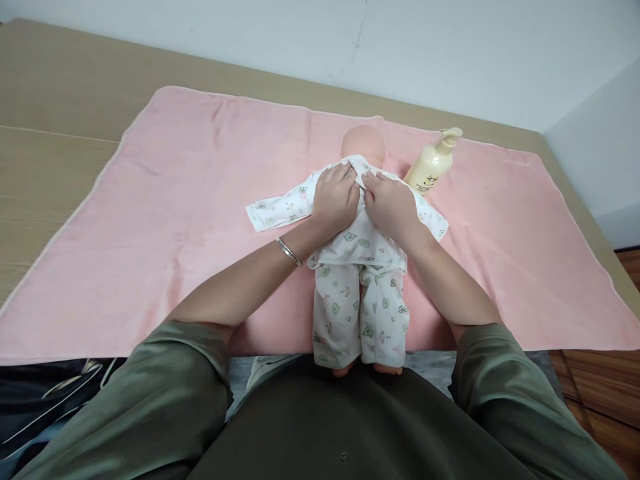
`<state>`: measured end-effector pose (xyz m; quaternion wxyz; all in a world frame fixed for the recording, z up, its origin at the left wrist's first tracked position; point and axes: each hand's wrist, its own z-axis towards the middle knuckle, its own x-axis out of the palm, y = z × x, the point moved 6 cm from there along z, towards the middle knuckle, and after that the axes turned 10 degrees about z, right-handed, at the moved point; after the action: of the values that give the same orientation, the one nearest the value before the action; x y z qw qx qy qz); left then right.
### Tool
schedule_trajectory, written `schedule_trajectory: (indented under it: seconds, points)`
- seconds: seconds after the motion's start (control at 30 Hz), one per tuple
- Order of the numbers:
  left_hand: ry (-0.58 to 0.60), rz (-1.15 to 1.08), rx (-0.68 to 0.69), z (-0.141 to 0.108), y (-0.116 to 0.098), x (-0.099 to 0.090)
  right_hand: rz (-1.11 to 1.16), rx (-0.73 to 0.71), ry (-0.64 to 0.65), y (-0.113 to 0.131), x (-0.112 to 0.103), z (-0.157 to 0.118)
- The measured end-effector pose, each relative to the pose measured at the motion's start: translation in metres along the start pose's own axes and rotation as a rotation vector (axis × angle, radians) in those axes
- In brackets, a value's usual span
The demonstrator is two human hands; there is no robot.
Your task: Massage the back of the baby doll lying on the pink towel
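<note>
A baby doll [364,142] lies on a pink blanket [210,220], its head toward the wall and its feet at the near edge. It wears a white patterned top [360,243] and matching trousers [337,313]. My left hand [336,199] is on the upper chest of the top, its fingers closed on the fabric near the collar. Close beside it, my right hand [391,205] pinches the other side of the collar opening. Both sleeves of the top stretch outward on the blanket.
A pale yellow pump bottle [433,163] stands tilted in view on the blanket, right of the doll's head. The blanket covers a tan surface [65,87] that meets a white wall [450,60]. Dark bags [50,400] are below at the lower left.
</note>
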<state>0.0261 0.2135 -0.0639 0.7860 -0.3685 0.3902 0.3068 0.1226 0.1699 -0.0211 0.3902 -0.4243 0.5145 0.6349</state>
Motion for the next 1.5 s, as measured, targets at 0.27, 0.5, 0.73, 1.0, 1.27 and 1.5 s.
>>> schedule_trajectory:
  seconds: [0.27, 0.5, 0.73, 1.0, 1.27, 1.5]
  points:
    - [-0.017, -0.017, -0.02, -0.001, 0.003, 0.002, 0.139, 0.025, -0.056, -0.022, 0.013, 0.016]
    - [-0.065, -0.054, -0.002, -0.002, 0.005, 0.002, 0.185, 0.012, -0.09, -0.02, 0.008, 0.012]
    - [-0.059, -0.061, -0.036, -0.004, 0.005, -0.001, 0.311, -0.059, -0.27, -0.018, -0.013, 0.004]
    - [-0.119, -0.082, -0.121, -0.006, 0.013, 0.007, 0.247, -0.053, -0.167, -0.018, 0.013, 0.012]
    - [-0.11, -0.092, -0.09, -0.006, 0.014, 0.005, 0.23, -0.092, -0.199, -0.009, -0.004, 0.006]
    - [-0.12, -0.083, -0.097, -0.005, 0.015, 0.005, 0.153, -0.07, -0.025, -0.003, 0.013, 0.008]
